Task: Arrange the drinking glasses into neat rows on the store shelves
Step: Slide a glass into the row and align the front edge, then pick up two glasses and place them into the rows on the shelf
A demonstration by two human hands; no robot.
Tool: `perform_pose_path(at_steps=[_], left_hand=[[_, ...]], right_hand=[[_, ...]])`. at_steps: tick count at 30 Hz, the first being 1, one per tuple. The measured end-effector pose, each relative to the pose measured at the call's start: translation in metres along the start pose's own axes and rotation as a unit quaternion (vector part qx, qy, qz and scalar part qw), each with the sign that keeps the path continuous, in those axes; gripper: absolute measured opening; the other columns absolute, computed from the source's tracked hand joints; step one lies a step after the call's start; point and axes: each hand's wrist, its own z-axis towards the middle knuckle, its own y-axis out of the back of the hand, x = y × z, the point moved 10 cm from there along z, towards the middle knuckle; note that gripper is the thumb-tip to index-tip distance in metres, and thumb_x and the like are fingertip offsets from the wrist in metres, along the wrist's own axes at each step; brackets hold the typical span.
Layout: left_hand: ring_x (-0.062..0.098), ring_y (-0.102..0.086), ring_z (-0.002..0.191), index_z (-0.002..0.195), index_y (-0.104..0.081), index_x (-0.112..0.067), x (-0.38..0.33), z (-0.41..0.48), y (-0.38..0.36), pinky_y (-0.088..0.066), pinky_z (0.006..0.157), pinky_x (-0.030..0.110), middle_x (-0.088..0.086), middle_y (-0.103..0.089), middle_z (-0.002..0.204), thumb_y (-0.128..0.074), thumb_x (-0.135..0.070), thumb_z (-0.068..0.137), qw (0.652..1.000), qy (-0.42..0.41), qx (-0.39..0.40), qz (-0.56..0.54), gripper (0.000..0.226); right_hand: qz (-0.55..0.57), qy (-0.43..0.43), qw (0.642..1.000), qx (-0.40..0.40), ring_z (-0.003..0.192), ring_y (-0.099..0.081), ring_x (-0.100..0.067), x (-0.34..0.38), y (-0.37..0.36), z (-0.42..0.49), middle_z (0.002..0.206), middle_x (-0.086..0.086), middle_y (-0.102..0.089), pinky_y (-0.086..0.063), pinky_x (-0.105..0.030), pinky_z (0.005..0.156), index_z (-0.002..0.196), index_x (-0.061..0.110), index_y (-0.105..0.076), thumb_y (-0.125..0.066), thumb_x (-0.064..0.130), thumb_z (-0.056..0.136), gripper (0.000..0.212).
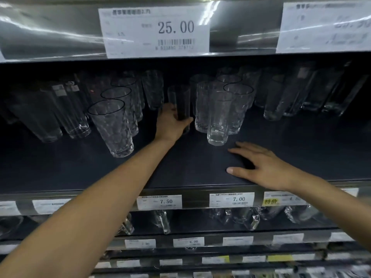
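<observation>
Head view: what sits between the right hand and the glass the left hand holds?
A tall clear glass stands between them, front of its cluster; rest is bare dark shelf. Head view.

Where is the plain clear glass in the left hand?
Head view: plain clear glass, gripped by the left hand, mid-shelf, just left of the textured clear glasses.

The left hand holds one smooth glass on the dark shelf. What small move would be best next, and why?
Probably pull the smooth glass forward along the shelf, level with the front patterned glass. The left hand grips it, the shelf before it is bare, and the open right hand rests off to the side.
</observation>
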Motion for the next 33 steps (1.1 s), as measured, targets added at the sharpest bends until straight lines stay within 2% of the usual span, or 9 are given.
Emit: perform_pose_path(at_steps=[2, 4, 8, 9, 13, 18, 23, 26, 33], left_hand=[[0.019, -0.063, 0.108, 0.128, -0.047, -0.005, 0.006, 0.014, -0.001, -0.053, 0.09, 0.028, 0.009, -0.064, 0.12, -0.083, -0.021, 0.079, 1.0, 0.008, -0.01, -0.005, 0.063], [0.019, -0.062, 0.11, 0.131, -0.045, -0.005, 0.012, 0.026, 0.0, -0.052, 0.092, 0.029, 0.008, -0.062, 0.121, -0.083, -0.024, 0.078, 1.0, 0.015, -0.021, -0.002, 0.068], [0.014, -0.059, 0.107, 0.132, -0.043, -0.004, 0.025, 0.047, 0.002, -0.043, 0.071, 0.002, 0.001, -0.059, 0.119, -0.084, -0.027, 0.077, 0.998, 0.03, -0.046, -0.021, 0.072], [0.012, -0.058, 0.106, 0.132, -0.042, -0.006, 0.027, 0.051, 0.001, -0.042, 0.069, 0.001, -0.001, -0.059, 0.119, -0.085, -0.027, 0.077, 0.998, 0.031, -0.05, -0.024, 0.073], [0.02, -0.061, 0.112, 0.134, -0.044, -0.006, 0.032, 0.069, -0.006, -0.052, 0.091, 0.028, 0.008, -0.063, 0.125, -0.084, -0.032, 0.077, 0.997, 0.024, -0.071, -0.017, 0.074], [0.027, -0.059, 0.116, 0.134, -0.051, -0.006, 0.029, 0.079, -0.009, -0.053, 0.095, 0.036, 0.016, -0.058, 0.13, -0.081, -0.035, 0.079, 0.992, 0.021, -0.119, 0.022, 0.07], [0.025, -0.067, 0.104, 0.124, -0.059, -0.008, 0.03, 0.087, -0.01, -0.057, 0.084, 0.035, 0.01, -0.069, 0.116, -0.079, -0.036, 0.081, 0.989, 0.024, -0.141, 0.048, 0.055], [0.027, -0.067, 0.103, 0.121, -0.062, -0.008, 0.026, 0.089, -0.011, -0.049, 0.075, 0.027, 0.011, -0.069, 0.115, -0.074, -0.035, 0.086, 0.986, 0.02, -0.141, 0.088, 0.046], [0.031, -0.065, 0.108, 0.124, -0.06, -0.005, 0.027, 0.096, -0.014, -0.049, 0.075, 0.033, 0.015, -0.068, 0.118, -0.07, -0.041, 0.089, 0.98, 0.042, -0.136, 0.138, 0.051]], right_hand=[[-0.002, -0.001, 1.0, 0.0, 0.151, -0.009, -0.009, 0.001, 0.001, 0.0, 0.163, 0.011, -0.017, -0.006, -0.031, 0.122, 0.151, 0.039, -0.032, -0.05, 0.068, 0.085, 0.074], [-0.004, -0.001, 1.0, -0.001, 0.15, -0.009, -0.007, 0.001, 0.001, 0.0, 0.163, 0.012, -0.017, -0.005, -0.029, 0.121, 0.151, 0.039, -0.032, -0.051, 0.067, 0.086, 0.073], [-0.002, 0.0, 1.0, 0.002, 0.15, -0.008, -0.006, 0.002, 0.0, 0.001, 0.163, 0.014, -0.016, -0.005, -0.028, 0.121, 0.15, 0.041, -0.032, -0.046, 0.072, 0.08, 0.078], [0.0, -0.001, 1.0, 0.003, 0.15, -0.008, -0.005, 0.001, 0.0, 0.001, 0.162, 0.015, -0.017, -0.005, -0.028, 0.121, 0.149, 0.042, -0.032, -0.043, 0.075, 0.076, 0.081], [0.002, 0.001, 1.0, -0.002, 0.149, -0.007, -0.002, -0.003, -0.001, 0.004, 0.161, 0.018, -0.017, -0.005, -0.027, 0.121, 0.148, 0.045, -0.033, -0.036, 0.084, 0.07, 0.087], [-0.004, 0.009, 1.0, -0.003, 0.144, -0.005, 0.007, -0.008, -0.003, 0.006, 0.159, 0.024, -0.015, -0.003, -0.022, 0.117, 0.146, 0.05, -0.031, -0.026, 0.095, 0.065, 0.093], [0.0, 0.004, 1.0, -0.012, 0.146, -0.006, 0.005, -0.011, -0.003, 0.006, 0.157, 0.028, -0.015, -0.004, -0.023, 0.119, 0.144, 0.052, -0.033, -0.024, 0.099, 0.058, 0.098], [-0.001, 0.004, 1.0, -0.013, 0.147, -0.006, 0.005, -0.013, -0.004, 0.007, 0.158, 0.028, -0.015, -0.006, -0.025, 0.121, 0.144, 0.053, -0.033, -0.025, 0.099, 0.059, 0.097], [0.001, 0.005, 1.0, -0.013, 0.146, -0.006, 0.007, -0.011, -0.003, 0.007, 0.156, 0.03, -0.015, -0.008, -0.026, 0.122, 0.14, 0.057, -0.032, -0.027, 0.096, 0.06, 0.089]])
